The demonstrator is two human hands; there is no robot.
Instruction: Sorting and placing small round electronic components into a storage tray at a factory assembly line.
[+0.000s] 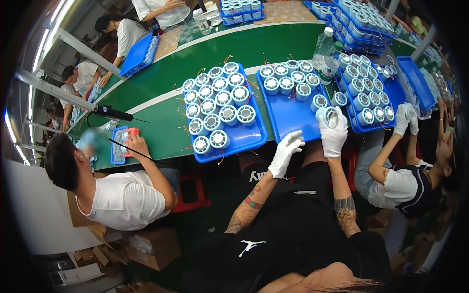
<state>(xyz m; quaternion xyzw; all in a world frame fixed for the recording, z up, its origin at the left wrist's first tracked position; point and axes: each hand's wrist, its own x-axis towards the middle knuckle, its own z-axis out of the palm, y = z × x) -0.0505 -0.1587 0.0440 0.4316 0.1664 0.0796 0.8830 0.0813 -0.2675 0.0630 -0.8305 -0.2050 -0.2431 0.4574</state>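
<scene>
Right hand [334, 133], gloved, curls around one motor [322, 115] at the middle tray's [292, 113] right side; I judge its axis tilted. From the left hand [286, 154], fingers loosely spread, holding nothing I can see, the motor lies right and farther.

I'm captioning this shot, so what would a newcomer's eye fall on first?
Probably the pale blue cylinders crowding the blue tray left of centre, on the green bench. Next, the gloved right hand, holding a similar cylinder at the right side of the middle tray. The gloved left hand beside it looks empty.
</scene>
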